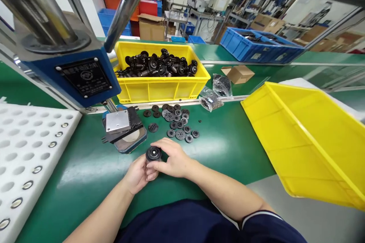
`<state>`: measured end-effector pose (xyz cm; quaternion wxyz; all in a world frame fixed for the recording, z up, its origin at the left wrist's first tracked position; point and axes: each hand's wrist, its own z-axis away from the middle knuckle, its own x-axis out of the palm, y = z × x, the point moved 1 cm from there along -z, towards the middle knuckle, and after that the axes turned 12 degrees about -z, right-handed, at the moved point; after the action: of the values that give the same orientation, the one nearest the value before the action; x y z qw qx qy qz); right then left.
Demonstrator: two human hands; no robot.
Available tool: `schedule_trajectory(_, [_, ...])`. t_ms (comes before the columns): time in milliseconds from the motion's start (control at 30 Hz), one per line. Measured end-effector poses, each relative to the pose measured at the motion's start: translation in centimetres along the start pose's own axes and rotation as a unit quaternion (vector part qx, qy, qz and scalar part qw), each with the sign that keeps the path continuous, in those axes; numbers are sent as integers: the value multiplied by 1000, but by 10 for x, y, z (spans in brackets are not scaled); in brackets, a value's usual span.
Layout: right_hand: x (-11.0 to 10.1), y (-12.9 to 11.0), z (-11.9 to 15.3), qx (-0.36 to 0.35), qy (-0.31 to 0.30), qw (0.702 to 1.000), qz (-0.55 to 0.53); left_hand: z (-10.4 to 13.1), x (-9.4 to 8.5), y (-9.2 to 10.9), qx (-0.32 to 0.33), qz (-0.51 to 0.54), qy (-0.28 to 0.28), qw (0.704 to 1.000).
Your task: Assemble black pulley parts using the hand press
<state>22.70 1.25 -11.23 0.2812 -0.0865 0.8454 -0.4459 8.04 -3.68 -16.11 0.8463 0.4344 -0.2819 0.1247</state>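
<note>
A black round part (154,153) with a small bright centre is held between both hands over the green table. My left hand (138,174) wraps round its lower left side. My right hand (171,158) grips it from the right, with the thumb in front and the fingers behind. Beyond the hands, several black discs (180,134) lie loose on the green surface. A press with a blue head (85,74) stands to the left, its metal block (117,121) on a dark base. Behind the discs, a yellow bin (162,89) holds many black parts.
At the left is a white foam tray (37,133) with round holes, some filled. An open yellow bin (308,140) sits tilted at the right. Plastic bags (211,100) and a small cardboard box (239,74) lie near the back, with blue crates (261,47) behind. People are in the background.
</note>
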Motion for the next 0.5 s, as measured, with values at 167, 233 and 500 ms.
schedule_trajectory(167, [-36,13,-29,115,1,993,28,-9,10,-2,66,-70,-17,995])
schedule_trajectory(233, [-61,19,-64,172,40,984,25,-12,13,-1,72,-98,-34,992])
schedule_trajectory(500, [-117,28,-179,69,259,946,-181,-8,10,1,45,-148,-60,986])
